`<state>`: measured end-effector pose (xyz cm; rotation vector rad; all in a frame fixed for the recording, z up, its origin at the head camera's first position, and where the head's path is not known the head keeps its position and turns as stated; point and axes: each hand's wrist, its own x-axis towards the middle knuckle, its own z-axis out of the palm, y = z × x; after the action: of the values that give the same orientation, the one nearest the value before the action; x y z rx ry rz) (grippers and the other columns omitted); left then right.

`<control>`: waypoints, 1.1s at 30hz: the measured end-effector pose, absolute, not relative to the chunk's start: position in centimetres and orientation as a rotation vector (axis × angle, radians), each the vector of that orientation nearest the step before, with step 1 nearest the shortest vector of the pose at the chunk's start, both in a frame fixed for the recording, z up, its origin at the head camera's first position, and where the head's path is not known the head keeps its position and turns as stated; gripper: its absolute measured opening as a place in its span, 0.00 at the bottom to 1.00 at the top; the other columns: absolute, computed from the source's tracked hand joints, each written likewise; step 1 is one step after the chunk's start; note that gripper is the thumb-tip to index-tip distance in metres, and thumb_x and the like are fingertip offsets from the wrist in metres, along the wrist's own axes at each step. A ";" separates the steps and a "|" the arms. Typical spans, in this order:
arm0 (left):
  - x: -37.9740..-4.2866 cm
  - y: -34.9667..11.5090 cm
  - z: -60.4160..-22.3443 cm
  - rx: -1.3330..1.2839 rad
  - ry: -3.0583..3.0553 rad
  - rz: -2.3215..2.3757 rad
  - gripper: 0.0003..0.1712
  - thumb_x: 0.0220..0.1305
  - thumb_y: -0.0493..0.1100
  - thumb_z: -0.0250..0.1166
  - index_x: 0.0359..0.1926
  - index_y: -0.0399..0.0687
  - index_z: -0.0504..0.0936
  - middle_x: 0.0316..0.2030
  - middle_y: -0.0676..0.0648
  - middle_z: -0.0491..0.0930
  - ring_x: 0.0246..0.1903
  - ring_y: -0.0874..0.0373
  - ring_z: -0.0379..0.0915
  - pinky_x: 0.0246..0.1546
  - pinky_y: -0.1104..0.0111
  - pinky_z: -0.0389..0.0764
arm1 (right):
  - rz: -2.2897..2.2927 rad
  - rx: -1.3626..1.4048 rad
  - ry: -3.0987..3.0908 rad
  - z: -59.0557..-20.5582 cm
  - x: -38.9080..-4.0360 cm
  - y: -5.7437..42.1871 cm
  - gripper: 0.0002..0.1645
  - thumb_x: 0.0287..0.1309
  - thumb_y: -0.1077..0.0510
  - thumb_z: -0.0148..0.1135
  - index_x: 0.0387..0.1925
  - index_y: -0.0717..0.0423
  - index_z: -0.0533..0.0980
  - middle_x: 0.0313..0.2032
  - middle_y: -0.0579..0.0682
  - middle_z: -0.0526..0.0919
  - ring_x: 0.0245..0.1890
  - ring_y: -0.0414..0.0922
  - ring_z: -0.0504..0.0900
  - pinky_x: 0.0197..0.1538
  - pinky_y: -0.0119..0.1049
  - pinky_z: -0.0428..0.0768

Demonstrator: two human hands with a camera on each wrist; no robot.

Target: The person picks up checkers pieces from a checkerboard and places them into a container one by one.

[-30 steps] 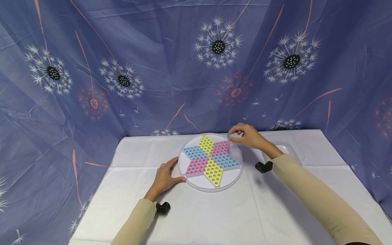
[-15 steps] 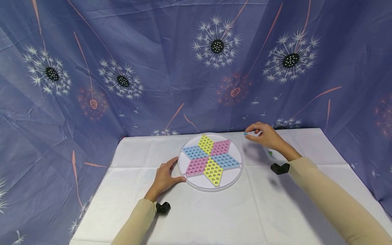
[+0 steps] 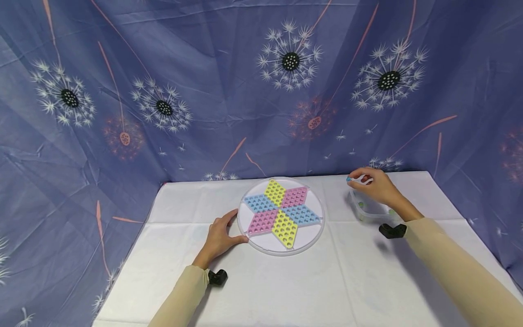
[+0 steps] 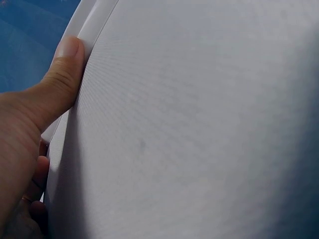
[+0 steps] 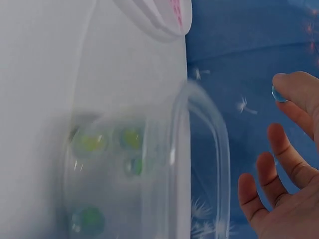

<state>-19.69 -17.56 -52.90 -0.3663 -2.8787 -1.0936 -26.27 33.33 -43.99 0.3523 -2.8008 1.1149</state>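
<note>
My right hand (image 3: 379, 187) pinches a small blue glass marble (image 3: 349, 179) between thumb and index finger, while its other fingers are spread apart. Below that hand is a clear plastic box (image 3: 369, 219) with several green and yellowish marbles (image 5: 90, 219) inside, seen best in the right wrist view. My left hand (image 3: 219, 237) rests against the left rim of a round white Chinese checkers board (image 3: 308, 235). Its thumb (image 4: 69, 59) lies along that rim. The board bears a six-pointed star of pink, yellow and blue fields full of round holes.
A white cloth (image 3: 294, 290) covers the table. Right behind its back edge hangs a blue curtain (image 3: 229, 91) printed with dandelions. Black wrist mounts (image 3: 218, 277) sit at both cuffs.
My right hand has moved right, from the board's upper right edge to over the clear box, still pinching the blue marble. My left hand stays at the rim.
</note>
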 end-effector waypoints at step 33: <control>-19.5 -17.5 -52.7 -0.349 -2.893 -1.103 0.59 0.44 0.59 0.84 0.76 0.51 0.68 0.40 0.51 0.74 0.40 0.55 0.62 0.49 0.55 0.63 | 1.067 0.223 -2.863 -45.8 -25.8 36.2 0.21 0.67 0.43 0.67 0.52 0.54 0.84 0.49 0.59 0.83 0.44 0.56 0.81 0.44 0.43 0.77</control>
<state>-19.53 -17.51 -52.67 -0.3488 -2.8932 -1.1033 -25.78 36.22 -45.78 0.2226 -2.8628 1.0674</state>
